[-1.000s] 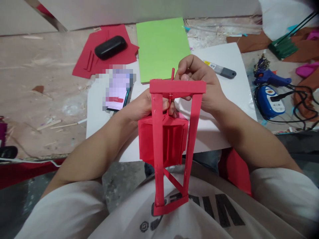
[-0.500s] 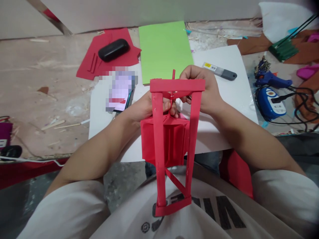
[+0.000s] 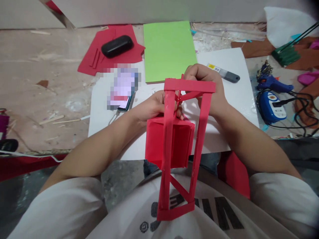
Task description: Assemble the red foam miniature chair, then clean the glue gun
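Note:
I hold a red paper frame (image 3: 167,146) upright over my lap, its top bar (image 3: 189,86) near my hands. A red folded paper block (image 3: 179,142) hangs inside it. My left hand (image 3: 152,107) is closed behind the left upright, its fingers pinching a thin red stick (image 3: 189,96) near the block's top. My right hand (image 3: 206,87) is curled shut round the top bar's right end and the stick's far end. Both sets of fingertips are partly hidden by the frame.
A white board (image 3: 231,96) lies under my hands. On it or near it are a green sheet (image 3: 169,49), a phone (image 3: 123,89), a grey utility knife (image 3: 225,74), red paper (image 3: 99,56) with a black case (image 3: 117,45), and a blue glue gun (image 3: 271,83).
The frame and both hands have shifted to the right and slightly down. The stick that stood above the top bar now lies slanted below it.

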A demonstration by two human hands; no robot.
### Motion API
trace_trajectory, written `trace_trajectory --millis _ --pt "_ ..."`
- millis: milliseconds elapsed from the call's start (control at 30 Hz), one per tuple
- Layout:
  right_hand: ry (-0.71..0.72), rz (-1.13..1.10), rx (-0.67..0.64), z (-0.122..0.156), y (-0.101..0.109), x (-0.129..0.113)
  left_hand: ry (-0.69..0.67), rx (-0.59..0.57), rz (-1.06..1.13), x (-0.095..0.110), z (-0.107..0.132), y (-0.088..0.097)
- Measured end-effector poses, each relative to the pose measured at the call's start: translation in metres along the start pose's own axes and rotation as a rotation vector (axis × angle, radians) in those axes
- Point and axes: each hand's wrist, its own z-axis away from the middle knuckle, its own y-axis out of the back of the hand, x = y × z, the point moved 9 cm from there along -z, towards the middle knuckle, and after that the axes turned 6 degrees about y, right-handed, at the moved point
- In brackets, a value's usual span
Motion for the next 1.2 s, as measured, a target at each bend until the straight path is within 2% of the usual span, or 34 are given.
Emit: trace_trajectory --millis 133,433,567,733,833,933,1000,1067,1200 --pt "0.041 0.095 -0.062 0.001 0.000 -0.006 -0.024 -0.028 -0.069 -0.002 -0.005 0.000" --pt "-0.024 0.005 -0.207 0.000 -0.005 -0.015 -0.067 0.003 -0.048 -0.002 -0.007 0.002" --pt "-0.112 0.048 -0.167 -0.001 -0.004 -0.004 -0.061 -0.012 -0.047 0.000 -0.005 0.001" --pt "-0.067 0.032 -0.022 0.001 0.005 -0.002 -0.034 0.019 -0.099 0.004 -0.001 0.007" --pt "0.051 0.182 0.001 0.004 0.012 -0.006 -0.061 0.054 -0.104 0.007 0.000 0.011" --pt "0.208 0.348 -0.114 0.007 0.004 -0.013 -0.104 0.085 -0.092 0.008 -0.002 0.014" --pt "0.269 0.377 -0.181 0.009 -0.002 -0.015 -0.103 0.085 -0.086 0.007 -0.003 0.015" --pt "0.250 0.404 -0.185 0.009 -0.003 -0.012 -0.102 0.069 -0.073 0.006 -0.004 0.013" --pt "0.122 0.530 -0.179 0.007 0.001 -0.006 -0.123 0.061 -0.045 0.007 -0.003 0.013"
